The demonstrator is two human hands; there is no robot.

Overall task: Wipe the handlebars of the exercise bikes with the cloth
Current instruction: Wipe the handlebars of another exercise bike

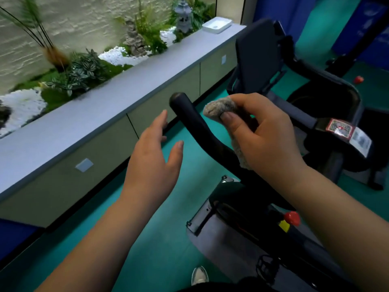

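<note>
The right grip [259, 135] is curled round a bunched, fuzzy grey-brown cloth [221, 109], thumb pressed over its front fold and fingers wrapped behind; a loose tail of the cloth hangs beneath the palm, lying against the black, curved, rubber-coated handlebar [195, 123] of the near exercise bike; whether the bunched end itself touches the bar cannot be told; the bar's rounded tip rises just left of the right grip and just above the fingertips of the left grip [153, 159]; the left grip is spread, fingers straight and slightly apart, thumb held out, holding nothing, hovering just beside the bar on its left without plainly touching it; beyond the right grip stands a dark rectangular console screen [259, 55] on the bike's stem; to its right, a black frame tube carries a red-and-white sticker label [347, 131]; below the right wrist sit a round red knob [292, 218] and a small yellow tag on the frame; a long grey-topped counter [105, 106] runs away to the left of the left grip, holding a white rectangular dish [216, 25] at its far end; behind it lie green plants, white pebbles and a small grey stone lantern [183, 14]; the floor is teal; a pale shoe [200, 275] shows at the bottom edge.
</note>
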